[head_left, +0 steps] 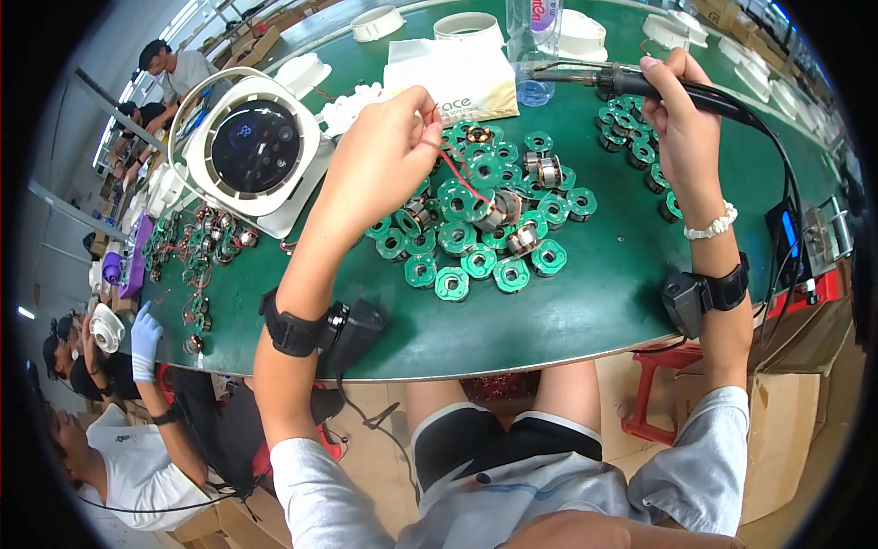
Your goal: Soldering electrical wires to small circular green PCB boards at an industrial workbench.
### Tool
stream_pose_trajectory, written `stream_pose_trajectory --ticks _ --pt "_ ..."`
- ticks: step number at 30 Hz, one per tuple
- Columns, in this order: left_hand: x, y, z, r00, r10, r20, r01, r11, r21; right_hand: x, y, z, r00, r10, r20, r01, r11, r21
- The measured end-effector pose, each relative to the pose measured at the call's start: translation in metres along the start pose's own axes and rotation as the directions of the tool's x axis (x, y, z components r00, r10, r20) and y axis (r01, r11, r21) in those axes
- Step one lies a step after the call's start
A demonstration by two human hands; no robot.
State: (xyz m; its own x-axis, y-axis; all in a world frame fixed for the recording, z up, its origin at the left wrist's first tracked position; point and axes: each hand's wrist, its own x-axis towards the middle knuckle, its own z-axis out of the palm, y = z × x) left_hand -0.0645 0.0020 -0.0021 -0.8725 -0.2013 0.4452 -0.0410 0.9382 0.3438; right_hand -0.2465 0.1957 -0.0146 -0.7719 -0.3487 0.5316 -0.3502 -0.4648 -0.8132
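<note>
free lane over green tabletop [615, 252] between board heap [489, 212] and smaller cluster [638, 153]

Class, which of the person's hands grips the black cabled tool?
The right hand, with a white scrunchie at its wrist; the left hand instead seems to pinch a red wire.

Shirt [526, 512]: pale grey, short-sleeved, blue-grey print [540, 495] at front. Beyond the shirt's left sleeve [320, 499]: black left strap [291, 323], boxy black left module [355, 331], black cable [364, 418]. Beyond its right sleeve [702, 444]: black right strap [730, 285], boxy black right module [682, 304]; farther out from that sleeve, cream ruffled wristband [712, 224]. Ahead of the shirt: black shorts [471, 442], white-edged hems [439, 417].
</note>
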Motion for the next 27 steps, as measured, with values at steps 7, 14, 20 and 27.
stream_pose_trajectory --ticks 7,14,20,27 --pt "-0.017 -0.002 -0.005 0.977 -0.148 0.154 0.156 0.987 -0.039 -0.010 -0.005 0.006 0.994 0.037 0.106 -0.033 0.999 -0.041" --pt "-0.031 -0.023 -0.007 0.992 0.050 0.119 -0.085 0.947 0.310 -0.014 -0.004 0.007 0.992 0.048 0.115 -0.040 0.997 -0.072" --pt "-0.030 -0.013 -0.021 0.976 -0.046 0.212 0.093 0.972 -0.215 -0.013 -0.001 0.010 0.994 0.049 0.099 -0.041 0.996 -0.075" --pt "-0.045 0.000 -0.062 0.991 -0.119 -0.061 0.122 0.992 0.038 -0.009 0.000 0.003 0.994 0.028 0.109 -0.023 0.999 -0.046"
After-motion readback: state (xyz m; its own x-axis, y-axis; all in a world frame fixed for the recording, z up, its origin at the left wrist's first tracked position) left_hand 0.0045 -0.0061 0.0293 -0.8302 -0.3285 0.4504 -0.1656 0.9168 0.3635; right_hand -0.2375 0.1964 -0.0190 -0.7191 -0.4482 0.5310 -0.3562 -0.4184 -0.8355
